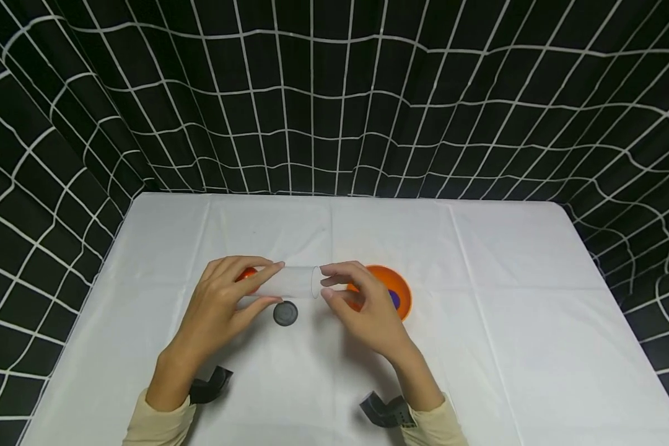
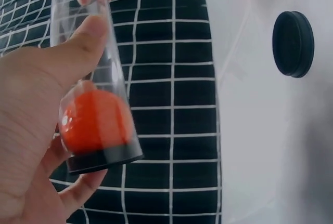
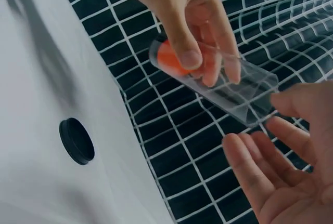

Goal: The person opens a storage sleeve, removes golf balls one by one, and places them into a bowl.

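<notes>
My left hand grips a clear plastic tube lying roughly level above the table. Inside the tube, at its left end, sits an orange-red ball against a black end cap. The tube's right end has no cap on it. Close to that rim is my right hand, fingers parted and loosely bent, with nothing held between them. Whether a right fingertip touches the rim, I cannot tell. A loose round black cap lies on the table below the tube.
An orange bowl stands behind the right hand, partly hidden by it, with a purple thing inside. White cloth covers the table. Black curtain with a white grid hangs along the table's back and sides.
</notes>
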The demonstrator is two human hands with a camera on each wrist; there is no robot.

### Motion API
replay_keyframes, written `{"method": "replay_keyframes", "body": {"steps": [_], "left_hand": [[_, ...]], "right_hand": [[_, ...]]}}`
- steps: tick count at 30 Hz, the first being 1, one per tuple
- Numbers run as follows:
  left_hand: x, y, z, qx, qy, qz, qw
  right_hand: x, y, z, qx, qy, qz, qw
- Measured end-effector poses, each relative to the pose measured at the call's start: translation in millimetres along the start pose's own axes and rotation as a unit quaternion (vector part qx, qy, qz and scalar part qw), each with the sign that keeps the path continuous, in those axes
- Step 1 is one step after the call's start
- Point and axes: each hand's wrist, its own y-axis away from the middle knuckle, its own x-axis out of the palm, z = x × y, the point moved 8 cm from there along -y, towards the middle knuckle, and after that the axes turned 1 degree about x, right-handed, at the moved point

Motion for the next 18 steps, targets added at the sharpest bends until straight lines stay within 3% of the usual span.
{"method": "replay_keyframes", "body": {"steps": [3,13,18], "left_hand": [[2.1,4.1,-6.6,0.003,-0.011,-0.002,0.9999],[-12.3,-1.7,-13.1,0.029,-0.072,-0.027,0.9966],[-13.9,-2.3,-14.1,0.037,-0.077,-0.037,0.9957]], "right_hand": [[1.2,5.0,-5.1,0.017,-0.037,0.002,0.999],[10.0,-3.2,-10.6,0.03,-0.103,0.013,0.994],[10.7,-1.3,-15.5,0.044,-0.108,0.01,0.993]]}}
